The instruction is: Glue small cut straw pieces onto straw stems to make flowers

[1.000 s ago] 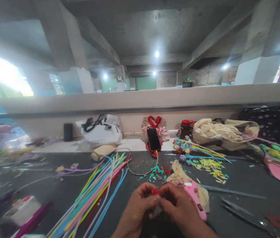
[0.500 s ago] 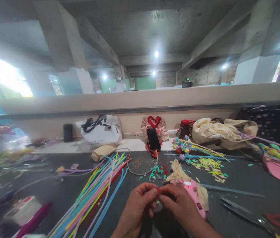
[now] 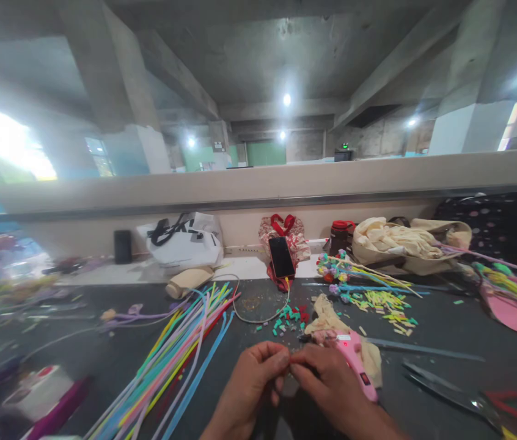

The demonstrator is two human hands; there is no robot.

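Note:
My left hand point(image 3: 261, 373) and my right hand point(image 3: 320, 374) meet at the front middle of the table, thumbs and forefingers pinched together. Between the fingertips shows a bit of a small red piece point(image 3: 291, 359); the fingers hide most of it. Just beyond my right hand lies a pink glue gun point(image 3: 354, 362) with a lit red light, resting on a cream cloth point(image 3: 326, 315). Past the fingertips, small green and red cut pieces point(image 3: 289, 318) are scattered on the dark tabletop.
Left of my hands lies a bundle of coloured fuzzy stems point(image 3: 171, 360). Scissors point(image 3: 451, 391) are at the right. Further back are yellow cut pieces point(image 3: 384, 304), pompom-like flowers point(image 3: 336, 272), a phone point(image 3: 281, 255) on a cable, a white bag point(image 3: 185, 241) and a dark bottle point(image 3: 341, 235).
The fingertips have drawn closer around the red piece, so less of it shows. The whole view has shifted slightly; the things on the table lie as before.

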